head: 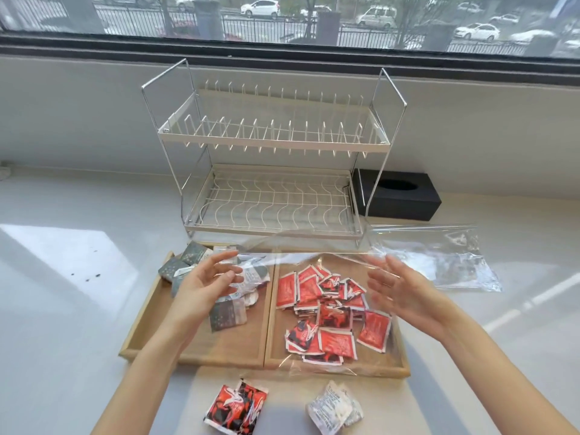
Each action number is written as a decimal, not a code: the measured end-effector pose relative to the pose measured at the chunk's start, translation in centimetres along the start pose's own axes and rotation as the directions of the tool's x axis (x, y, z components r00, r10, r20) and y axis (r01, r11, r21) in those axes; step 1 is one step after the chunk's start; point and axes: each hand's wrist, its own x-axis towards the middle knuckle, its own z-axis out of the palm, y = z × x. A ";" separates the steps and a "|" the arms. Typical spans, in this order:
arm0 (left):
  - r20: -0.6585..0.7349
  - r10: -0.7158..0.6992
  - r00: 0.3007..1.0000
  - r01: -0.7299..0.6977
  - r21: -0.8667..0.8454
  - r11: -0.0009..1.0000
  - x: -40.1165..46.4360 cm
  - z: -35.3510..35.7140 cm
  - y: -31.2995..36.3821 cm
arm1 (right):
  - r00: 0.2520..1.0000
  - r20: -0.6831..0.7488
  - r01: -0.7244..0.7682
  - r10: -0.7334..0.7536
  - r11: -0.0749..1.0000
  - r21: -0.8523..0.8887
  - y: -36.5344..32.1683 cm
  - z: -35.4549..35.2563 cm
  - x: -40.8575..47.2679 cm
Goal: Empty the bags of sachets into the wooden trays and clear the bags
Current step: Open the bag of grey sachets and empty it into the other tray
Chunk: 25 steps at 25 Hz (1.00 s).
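Note:
Two wooden trays lie side by side. The left tray holds grey-green sachets; the right tray holds a heap of red sachets. A clear, empty-looking plastic bag hangs over the right tray, stretched between my hands. My left hand touches its left edge with spread fingers. My right hand touches its right edge with straight fingers. A second clear bag lies flat on the counter to the right.
A red-black sachet and a white sachet lie on the counter in front of the trays. A white two-tier dish rack stands right behind them, with a black tissue box to its right.

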 end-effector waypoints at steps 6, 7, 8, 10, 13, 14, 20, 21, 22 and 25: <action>-0.100 0.137 0.985 -0.135 0.026 0.990 0.2 -0.2 1.5 | 0.964 -0.185 0.210 -0.191 0.974 0.087 -0.7 0.0 -0.2; -0.116 0.156 0.981 -0.155 0.018 0.988 0.2 -0.2 1.8 | 0.936 -0.238 0.286 -0.261 0.956 0.074 -1.0 0.1 -0.3; -0.128 0.171 0.977 -0.171 0.010 0.985 0.2 -0.1 2.0 | 0.904 -0.276 0.356 -0.326 0.933 0.062 -1.4 0.2 -0.3; -0.131 0.188 0.973 -0.190 -0.001 0.982 0.1 0.1 2.3 | 0.867 -0.319 0.412 -0.382 0.911 0.030 -1.9 0.5 -0.5; -0.101 0.211 0.972 -0.210 0.019 0.978 0.1 -0.1 2.8 | 0.927 -0.199 0.329 -0.317 0.944 0.030 -2.2 1.0 -1.0; -0.095 0.216 0.972 -0.215 0.024 0.976 0.1 -0.2 2.9 | 0.946 -0.144 0.297 -0.291 0.955 0.022 -2.2 1.2 -1.2; -0.086 0.255 0.963 -0.255 0.012 0.967 -0.7 -0.2 3.5 | 0.904 -0.229 0.350 -0.362 0.932 -0.091 -2.0 1.3 -1.4; -0.099 0.260 0.961 -0.261 0.003 0.965 -0.8 -0.2 3.6 | 0.876 -0.277 0.379 -0.395 0.919 -0.113 -2.2 1.6 -1.4; -0.119 0.264 0.957 -0.266 -0.001 0.964 -0.8 -0.2 3.8 | 0.845 -0.309 0.411 -0.436 0.900 -0.145 -2.3 1.8 -1.4; -0.131 0.274 0.953 -0.272 0.032 0.962 -0.9 -0.5 4.1 | 0.783 -0.316 0.465 -0.535 0.842 -0.274 -3.0 2.2 -1.8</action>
